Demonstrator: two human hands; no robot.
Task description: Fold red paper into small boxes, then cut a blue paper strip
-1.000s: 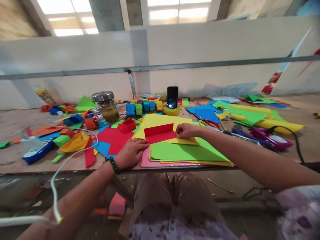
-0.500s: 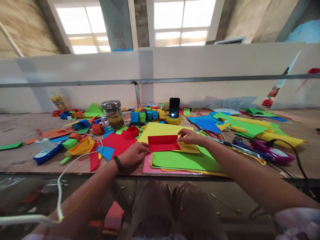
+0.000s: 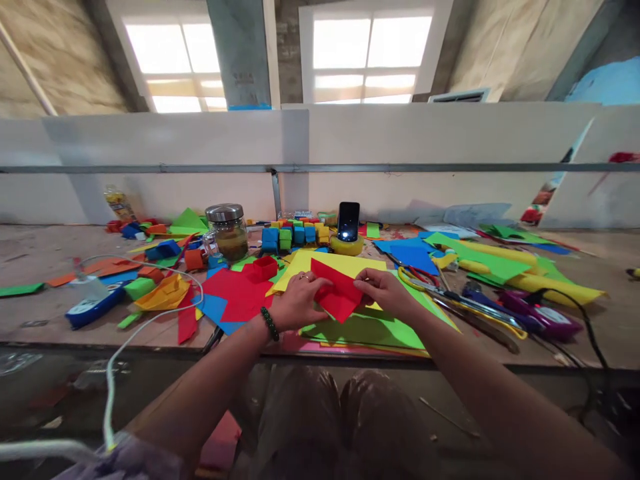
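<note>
A creased piece of red paper (image 3: 341,297) is held up between both hands, tilted, over a stack of coloured sheets. My left hand (image 3: 299,300), with a dark bead bracelet at the wrist, grips its left edge. On its right edge, my right hand (image 3: 383,291) pinches the paper between thumb and fingers. Beneath lie a green sheet (image 3: 367,332) and a yellow sheet (image 3: 295,268). Left of my left hand are a larger red sheet (image 3: 240,290) and a small open red paper box (image 3: 265,268).
Behind stand a lidded glass jar (image 3: 233,237), paper cubes (image 3: 285,239) and a phone (image 3: 349,221) on a yellow tape roll (image 3: 347,246). Yellow-handled scissors (image 3: 417,279) and a purple device (image 3: 543,313) lie right. A white cord (image 3: 143,328) loops on the left beside a blue device (image 3: 97,307).
The red paper, earlier a long folded strip flat on the stack, is now lifted and turned at an angle. My left hand has moved up and right onto it.
</note>
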